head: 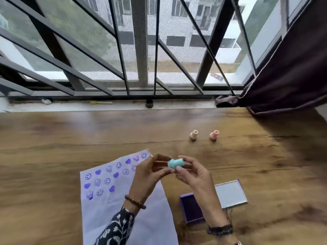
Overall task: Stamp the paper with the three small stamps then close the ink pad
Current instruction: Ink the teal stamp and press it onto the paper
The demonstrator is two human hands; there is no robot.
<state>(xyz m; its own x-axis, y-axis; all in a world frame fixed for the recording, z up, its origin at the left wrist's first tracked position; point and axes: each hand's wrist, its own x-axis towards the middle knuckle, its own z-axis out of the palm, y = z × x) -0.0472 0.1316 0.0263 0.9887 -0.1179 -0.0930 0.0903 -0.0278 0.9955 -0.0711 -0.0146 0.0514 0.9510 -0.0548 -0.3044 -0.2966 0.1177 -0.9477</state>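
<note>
A small teal stamp (174, 163) lies sideways in the air, pinched between my left hand (150, 171) and my right hand (192, 172) above the table. Under my left arm lies the white paper (106, 206), printed at its upper left with several purple smiley faces and hearts. The purple ink pad (192, 207) sits open near my right wrist, its silver lid (231, 193) folded out to the right. A cream stamp (193, 134) and a pink stamp (214, 135) stand upright farther back on the table.
The wooden table (53, 156) runs back to a window sill (113, 105) with dark metal bars (141, 50). A dark curtain (292, 76) hangs over the table's far right corner. Small items lie on the sill.
</note>
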